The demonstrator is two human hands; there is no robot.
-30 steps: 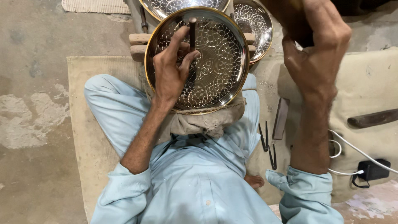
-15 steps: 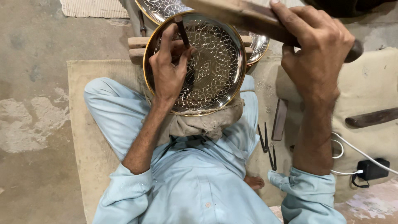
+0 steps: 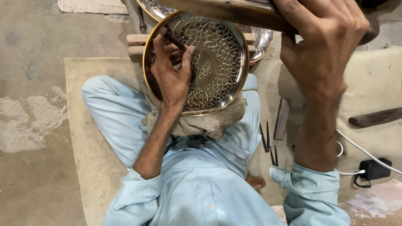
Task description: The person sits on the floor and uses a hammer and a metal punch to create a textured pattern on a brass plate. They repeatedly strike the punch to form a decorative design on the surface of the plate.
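Observation:
A round engraved brass plate (image 3: 217, 62) rests tilted on a grey cloth pad (image 3: 201, 123) over my lap. My left hand (image 3: 171, 75) lies on the plate's left part and grips a thin dark chisel (image 3: 171, 38), its tip against the metal. My right hand (image 3: 324, 46) is raised close to the camera at the upper right, closed around the wooden handle of a mallet (image 3: 226, 10) that stretches across the top above the plate.
A second engraved plate (image 3: 261, 39) lies behind the first on wooden blocks (image 3: 136, 46). Several thin metal tools (image 3: 268, 142) and a flat bar (image 3: 281, 119) lie on the mat to my right. A charger with white cable (image 3: 372, 167) and a wooden stick (image 3: 374, 118) sit far right.
My right hand with the mallet has swung from upright to lying across the top of the view. The left hand has tilted the chisel and shifted slightly on the plate.

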